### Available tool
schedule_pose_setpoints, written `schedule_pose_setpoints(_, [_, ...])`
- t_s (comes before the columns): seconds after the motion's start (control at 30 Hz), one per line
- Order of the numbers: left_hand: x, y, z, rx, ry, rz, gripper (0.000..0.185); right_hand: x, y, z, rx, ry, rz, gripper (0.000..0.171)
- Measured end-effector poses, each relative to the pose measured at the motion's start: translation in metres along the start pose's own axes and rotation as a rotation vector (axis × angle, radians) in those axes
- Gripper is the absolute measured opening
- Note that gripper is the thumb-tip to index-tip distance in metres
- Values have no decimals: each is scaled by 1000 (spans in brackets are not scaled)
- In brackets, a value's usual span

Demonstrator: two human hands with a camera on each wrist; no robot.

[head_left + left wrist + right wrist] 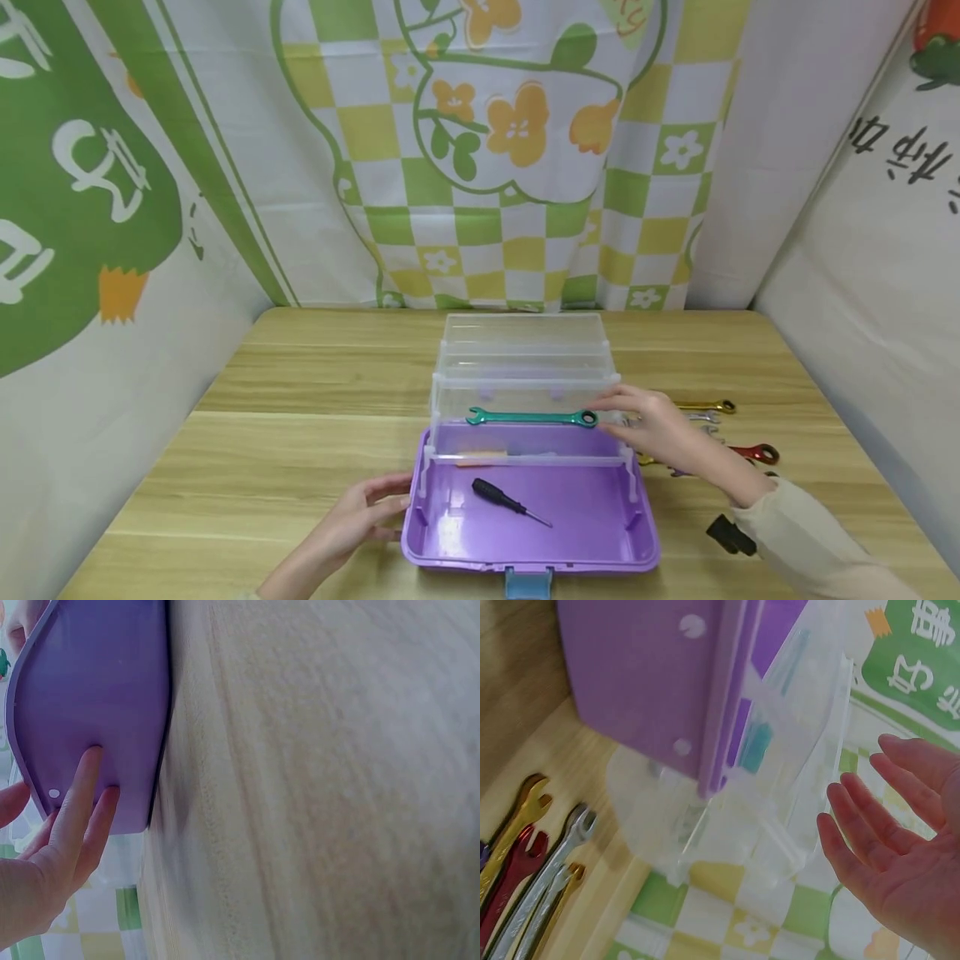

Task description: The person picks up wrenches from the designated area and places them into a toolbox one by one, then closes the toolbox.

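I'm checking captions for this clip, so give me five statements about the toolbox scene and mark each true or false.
1. The black-handled screwdriver lies in the bottom of the purple box. True.
2. The right hand is gripping the screwdriver. False: its fingers are open, near the ring end of the green wrench.
3. The left hand touches the outside of the purple box. True.
4. The purple box is closed. False: it stands open, with its clear upper part raised at the back.
5. Other wrenches lie on the table to the right of the box. True.
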State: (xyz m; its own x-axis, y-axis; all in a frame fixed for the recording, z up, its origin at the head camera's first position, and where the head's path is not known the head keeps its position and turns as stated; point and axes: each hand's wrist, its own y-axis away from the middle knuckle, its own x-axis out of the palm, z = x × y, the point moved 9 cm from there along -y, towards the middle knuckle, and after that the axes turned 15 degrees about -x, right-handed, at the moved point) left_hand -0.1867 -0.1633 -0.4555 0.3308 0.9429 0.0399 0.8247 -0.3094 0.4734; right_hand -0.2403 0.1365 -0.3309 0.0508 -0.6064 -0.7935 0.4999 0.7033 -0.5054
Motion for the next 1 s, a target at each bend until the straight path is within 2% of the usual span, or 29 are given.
schedule_pose_setpoints(0.23, [-1,1,2,-9,-16,-1,57,-14,17,-4,-10,46,-77,27])
schedule_pose_setpoints(0.43, [0,0,1,-8,-2,4,55,-24,37,-18,66,61,-90,24])
schedule_pose_setpoints(0.6, [-1,1,1,-3,-14,-1,55,-26,52,-29,162,76,-40,20])
schedule_pose_setpoints(0.73, [-1,1,3,-6,-15,-7,55,-24,64,-36,217,34,10,21])
schedule_pose_setpoints(1.0, [1,-1,1,3,7,15,55,-24,86,-48,241,4,44,23])
